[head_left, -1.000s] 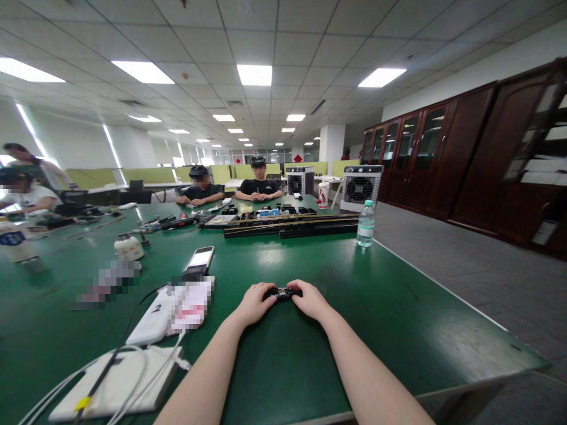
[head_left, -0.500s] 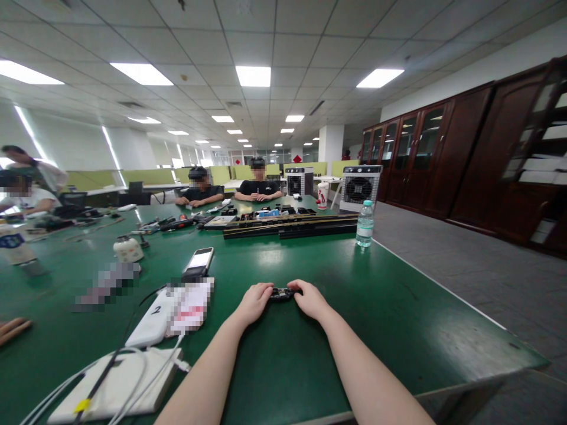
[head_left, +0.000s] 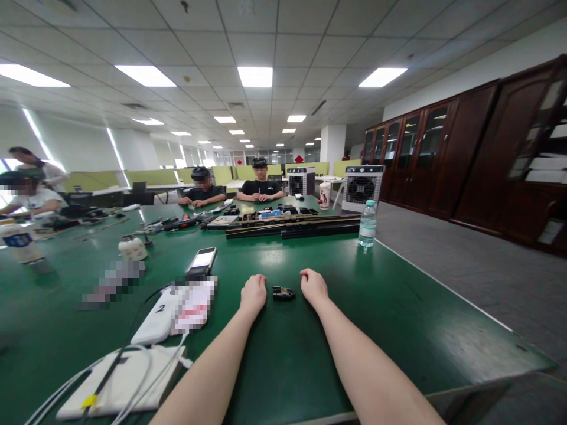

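Note:
A small black device point(head_left: 283, 293) with some metallic detail lies on the green table point(head_left: 283, 360), between my hands and touching neither. Just left of it, my left hand point(head_left: 254, 292) rests on the tabletop, its fingers curled together with nothing in them. My right hand point(head_left: 314, 285) is a little to the right of the device, also closed and holding nothing visible.
Left of my arm lie a phone point(head_left: 202, 260), a white power bank point(head_left: 155, 316) and a white box point(head_left: 119, 381) with cables. A water bottle point(head_left: 367, 224) stands at the back right beside long black bars point(head_left: 314, 227). People sit across the table.
Both hands have let go of the black device and moved apart to either side. The device now lies on the table. The view has shifted slightly.

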Demonstrator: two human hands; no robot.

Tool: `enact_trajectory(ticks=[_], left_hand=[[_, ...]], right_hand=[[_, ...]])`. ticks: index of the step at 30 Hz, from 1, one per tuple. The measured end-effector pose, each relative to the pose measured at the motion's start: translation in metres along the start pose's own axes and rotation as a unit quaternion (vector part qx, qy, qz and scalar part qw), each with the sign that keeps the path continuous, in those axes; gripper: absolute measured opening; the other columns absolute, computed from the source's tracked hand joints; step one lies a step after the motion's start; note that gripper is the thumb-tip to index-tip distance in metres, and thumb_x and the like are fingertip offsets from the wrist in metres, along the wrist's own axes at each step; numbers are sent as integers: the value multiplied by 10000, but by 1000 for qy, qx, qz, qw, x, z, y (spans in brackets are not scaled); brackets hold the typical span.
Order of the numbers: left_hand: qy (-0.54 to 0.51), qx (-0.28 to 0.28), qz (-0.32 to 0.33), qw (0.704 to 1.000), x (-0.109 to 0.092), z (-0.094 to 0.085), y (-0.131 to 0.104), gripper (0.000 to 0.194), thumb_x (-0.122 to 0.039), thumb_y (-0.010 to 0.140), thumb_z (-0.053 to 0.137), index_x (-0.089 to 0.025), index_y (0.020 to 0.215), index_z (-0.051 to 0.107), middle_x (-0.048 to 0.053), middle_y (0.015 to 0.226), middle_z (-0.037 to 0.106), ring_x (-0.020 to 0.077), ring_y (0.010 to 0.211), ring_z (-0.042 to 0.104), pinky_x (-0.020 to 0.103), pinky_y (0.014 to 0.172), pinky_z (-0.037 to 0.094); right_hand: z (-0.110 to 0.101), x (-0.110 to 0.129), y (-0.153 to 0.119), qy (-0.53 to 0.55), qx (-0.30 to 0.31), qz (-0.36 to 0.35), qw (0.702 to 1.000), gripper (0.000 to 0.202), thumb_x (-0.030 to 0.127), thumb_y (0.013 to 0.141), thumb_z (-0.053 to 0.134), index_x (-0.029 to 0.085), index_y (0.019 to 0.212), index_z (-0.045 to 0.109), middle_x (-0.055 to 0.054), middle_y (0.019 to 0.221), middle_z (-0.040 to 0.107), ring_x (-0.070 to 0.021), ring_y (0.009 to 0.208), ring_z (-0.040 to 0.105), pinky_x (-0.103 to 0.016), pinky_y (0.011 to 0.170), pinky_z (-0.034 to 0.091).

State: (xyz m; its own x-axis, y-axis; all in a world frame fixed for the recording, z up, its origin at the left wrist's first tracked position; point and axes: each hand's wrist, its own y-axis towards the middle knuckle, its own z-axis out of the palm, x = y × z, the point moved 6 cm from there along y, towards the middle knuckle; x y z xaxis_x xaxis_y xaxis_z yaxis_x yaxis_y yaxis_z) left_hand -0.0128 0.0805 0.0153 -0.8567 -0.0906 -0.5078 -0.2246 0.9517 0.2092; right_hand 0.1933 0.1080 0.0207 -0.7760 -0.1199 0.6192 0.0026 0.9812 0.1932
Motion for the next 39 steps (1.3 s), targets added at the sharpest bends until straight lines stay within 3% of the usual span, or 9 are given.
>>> enact_trajectory(ticks=[3,6,10,17,21,39], left_hand=[[80,4,-1,997,-2,5,0,385,-184,926,293,-176,1111,631,133,1241,602,274,1173,536,396,960,432],[113,31,30,993,-5,12,3,428,-176,918,298,-182,1276,533,133,1413,480,274,1325,403,449,1076,317],[138,88,33,986,-2,21,9,514,-406,934,306,-202,1397,399,122,1521,321,314,1405,263,550,1110,212],[162,120,43,978,-3,21,15,553,-394,950,212,-179,1444,336,121,1546,249,285,1432,201,528,1130,179],[162,123,40,978,-3,22,20,533,-395,950,217,-226,1441,342,91,1549,252,279,1431,207,537,1127,183],[161,132,25,978,-5,20,23,557,-397,950,193,-210,1462,309,82,1559,223,271,1439,181,522,1144,148]], right_hand=[[7,6,-1,-66,11,-9,998,353,210,888,401,182,1143,645,-120,1282,600,-264,1243,488,-423,1071,329],[15,8,-3,-127,42,3,991,453,316,931,332,202,1334,505,-95,1477,403,-310,1393,275,-535,1127,168],[21,6,0,-158,96,31,982,514,357,950,256,237,1442,344,-56,1553,256,-301,1438,144,-582,1128,73],[21,4,8,-180,135,34,974,541,386,957,197,251,1478,244,-24,1576,178,-311,1445,87,-603,1122,24],[22,3,10,-182,137,34,973,542,391,956,192,260,1479,235,-24,1579,164,-313,1447,73,-614,1116,8],[24,0,19,-192,150,37,969,544,400,958,166,272,1485,211,-2,1585,137,-306,1448,60,-612,1117,4]])
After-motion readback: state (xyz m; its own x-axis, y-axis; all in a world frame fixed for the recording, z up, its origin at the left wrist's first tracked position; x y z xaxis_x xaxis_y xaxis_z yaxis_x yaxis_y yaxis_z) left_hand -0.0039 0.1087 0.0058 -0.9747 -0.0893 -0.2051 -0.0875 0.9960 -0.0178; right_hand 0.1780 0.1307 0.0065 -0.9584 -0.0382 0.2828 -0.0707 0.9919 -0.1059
